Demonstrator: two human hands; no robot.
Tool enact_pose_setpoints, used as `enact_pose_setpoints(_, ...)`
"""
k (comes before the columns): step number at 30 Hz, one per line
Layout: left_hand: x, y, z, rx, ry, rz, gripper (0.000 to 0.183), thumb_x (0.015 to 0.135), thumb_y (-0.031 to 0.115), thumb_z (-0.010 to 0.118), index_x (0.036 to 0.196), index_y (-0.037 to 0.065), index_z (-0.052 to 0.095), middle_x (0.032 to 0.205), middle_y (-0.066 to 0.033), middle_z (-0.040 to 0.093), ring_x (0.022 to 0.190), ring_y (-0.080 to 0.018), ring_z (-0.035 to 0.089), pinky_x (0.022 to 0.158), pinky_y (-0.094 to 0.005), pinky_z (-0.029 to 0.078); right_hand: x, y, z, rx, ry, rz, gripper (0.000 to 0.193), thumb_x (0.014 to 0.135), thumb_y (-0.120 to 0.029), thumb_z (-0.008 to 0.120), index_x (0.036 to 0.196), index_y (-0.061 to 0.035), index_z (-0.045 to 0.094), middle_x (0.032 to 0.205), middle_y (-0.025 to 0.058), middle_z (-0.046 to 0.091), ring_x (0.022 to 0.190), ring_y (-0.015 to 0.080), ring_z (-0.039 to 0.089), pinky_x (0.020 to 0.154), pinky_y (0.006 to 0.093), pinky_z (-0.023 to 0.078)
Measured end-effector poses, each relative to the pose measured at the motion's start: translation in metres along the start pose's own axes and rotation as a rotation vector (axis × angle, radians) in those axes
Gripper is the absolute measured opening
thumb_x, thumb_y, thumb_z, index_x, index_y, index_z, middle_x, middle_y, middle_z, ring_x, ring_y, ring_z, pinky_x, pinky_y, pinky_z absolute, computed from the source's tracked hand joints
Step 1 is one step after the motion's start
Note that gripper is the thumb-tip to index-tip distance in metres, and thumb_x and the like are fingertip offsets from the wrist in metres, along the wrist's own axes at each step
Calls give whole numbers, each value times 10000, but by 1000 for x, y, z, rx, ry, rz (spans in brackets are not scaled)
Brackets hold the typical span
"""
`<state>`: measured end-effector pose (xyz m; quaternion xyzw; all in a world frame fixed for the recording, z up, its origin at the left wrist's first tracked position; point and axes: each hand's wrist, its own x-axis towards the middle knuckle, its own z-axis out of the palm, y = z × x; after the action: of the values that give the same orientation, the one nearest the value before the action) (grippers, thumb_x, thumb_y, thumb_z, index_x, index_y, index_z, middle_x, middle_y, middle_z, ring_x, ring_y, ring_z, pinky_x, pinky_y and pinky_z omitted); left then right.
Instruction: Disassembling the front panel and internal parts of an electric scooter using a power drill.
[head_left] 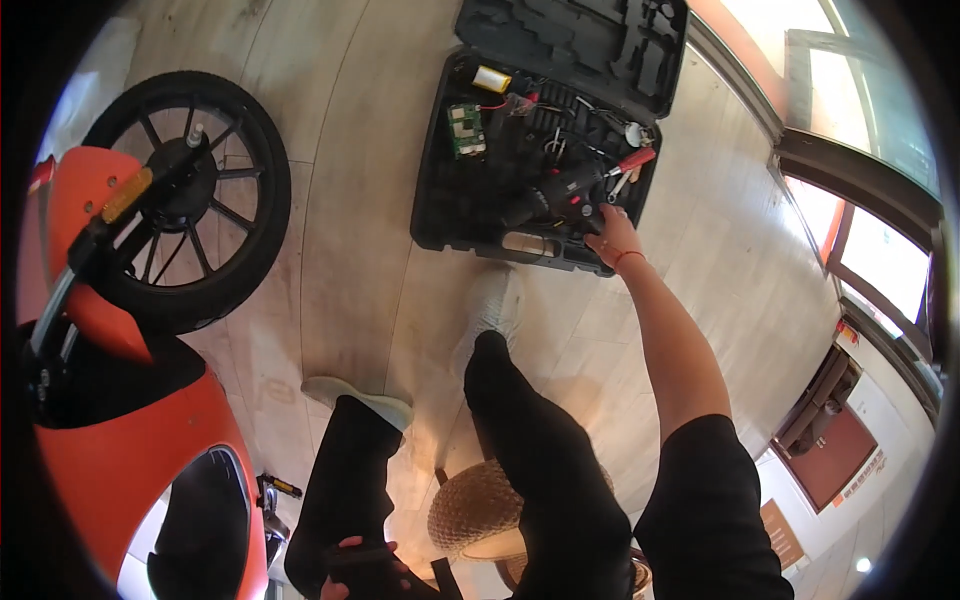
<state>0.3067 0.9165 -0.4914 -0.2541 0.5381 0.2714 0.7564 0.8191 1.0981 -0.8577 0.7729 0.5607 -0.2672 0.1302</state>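
My right hand point(616, 238) reaches into an open black tool case point(428, 215) on the floor. Its fingers are closed around the near end of a black power drill point(562, 196) with small red marks, which lies in the case. Just beyond that hand are a red-handled screwdriver point(632, 161) and a wrench point(619, 186). Low in the picture, over my lap, my left hand point(335, 588) is partly hidden by a dark object point(362, 565). Its fingertips curl round that object, whose kind I cannot make out.
The case also holds a green circuit board point(466, 130) and a yellow-and-white cylinder point(491, 79). At left stands an orange vehicle point(150, 450) with a black-tyred wheel point(275, 180). A woven seat point(470, 510) is beneath me. Windowed doors point(870, 240) line the right side.
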Motion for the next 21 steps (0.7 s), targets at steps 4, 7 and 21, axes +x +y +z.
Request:
enact_pose_setpoints(4,44,8,23,72,-211,140,792,784,328,702,1417,67,305,1358,-272,430,1094,-390,571,837,-467,559,5,-11,-1,-137,-196,65,639,652,-289,773,1181,-54,505,1085,201,608,1036,368,600,899,436,485)
enact_pose_setpoints(7,46,3,6,12,-186,238,626,828,401,589,1366,163,376,1285,-231,496,1114,-365,556,866,-511,519,-8,-33,-39,230,-245,51,451,615,-285,725,950,-4,615,912,204,671,905,321,657,780,377,508)
enact_pose_setpoints(21,-22,-93,-69,-20,-482,414,504,932,264,504,1381,84,360,1277,-183,521,1136,-319,568,931,-417,498,-204,-25,-169,629,611,39,369,756,-158,651,1075,3,557,960,177,611,812,325,630,726,412,510)
